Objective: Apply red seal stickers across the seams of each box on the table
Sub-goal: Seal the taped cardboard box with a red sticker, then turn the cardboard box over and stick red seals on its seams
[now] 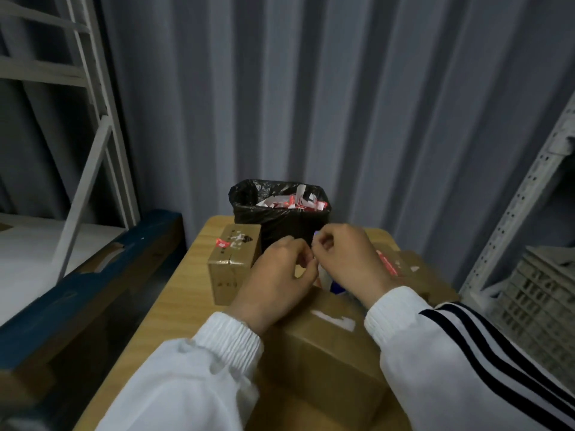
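The left hand (273,275) and the right hand (345,262) meet fingertip to fingertip, both with fingers curled and thumb pressed to forefinger in a pinch. A white-and-blue strip (326,279) hangs just under the meeting point, and both hands seem to pinch its top edge; the motion blur hides whether there is a red seal on it. Both wrists come out of white sleeves, the right sleeve (466,353) with dark stripes.

The hands hover directly above the far edge of the large box (326,353), the one nearest the person, which carries scraps of white tape (334,318) on its top.

Just left of the left hand stands a small box (231,262) with a red sticker (222,243) on its top near the left edge. Just right of the right hand, partly hidden behind the wrist, lies a third box (420,275) with a red strip (385,262) across its top.

Behind the hands, at the far edge of the wooden table (183,290), sits a bin lined with a black bag (280,216), filled with white and red paper scraps (295,202). Metal shelving (93,119) stands to the left and a grey ribbed wall (342,88) behind.
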